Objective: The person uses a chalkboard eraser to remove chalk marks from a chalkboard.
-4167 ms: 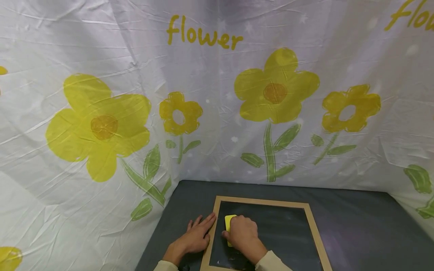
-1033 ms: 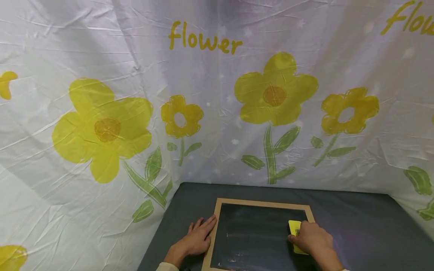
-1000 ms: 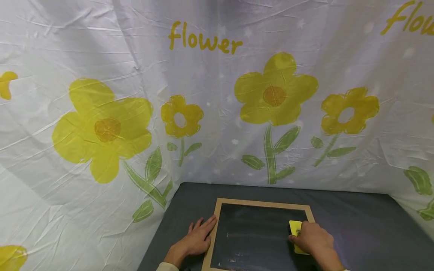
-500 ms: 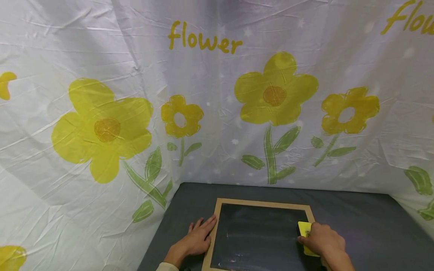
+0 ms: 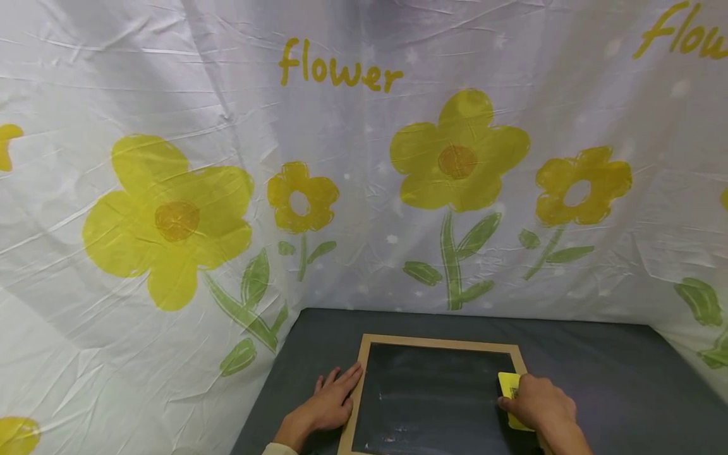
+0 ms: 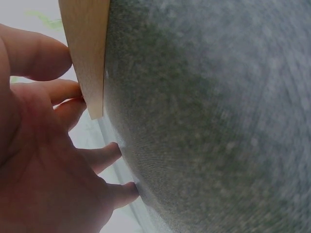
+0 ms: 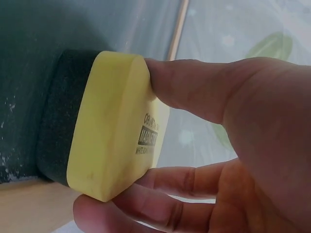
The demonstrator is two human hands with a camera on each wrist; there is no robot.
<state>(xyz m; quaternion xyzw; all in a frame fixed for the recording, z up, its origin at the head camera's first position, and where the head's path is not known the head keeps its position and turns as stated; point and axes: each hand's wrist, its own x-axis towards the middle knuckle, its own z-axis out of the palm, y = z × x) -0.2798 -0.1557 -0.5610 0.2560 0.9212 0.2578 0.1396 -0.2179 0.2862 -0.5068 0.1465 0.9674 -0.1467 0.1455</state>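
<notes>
A wood-framed chalkboard (image 5: 432, 344) lies flat on a dark grey table (image 5: 597, 379). My right hand (image 5: 537, 404) grips a yellow eraser (image 5: 510, 385) with a black felt pad, pressed to the board beside its right frame rail. In the right wrist view the eraser (image 7: 109, 126) sits between thumb and fingers, felt (image 7: 58, 121) against the dark board (image 7: 73, 29). My left hand (image 5: 330, 401) lies flat on the table, fingers straight, against the board's left frame. The left wrist view shows those fingers (image 6: 41, 60) touching the wooden frame (image 6: 87, 53).
A white cloth (image 5: 364, 158) printed with yellow flowers and the word "flower" hangs behind and along the left side of the table. Faint chalk smears (image 5: 398, 436) remain near the board's lower left. Bare grey table lies to the board's right.
Over the last seconds my right hand slid the eraser from the board's left part across to its right edge. In the last half second it barely moved. The left hand stayed put.
</notes>
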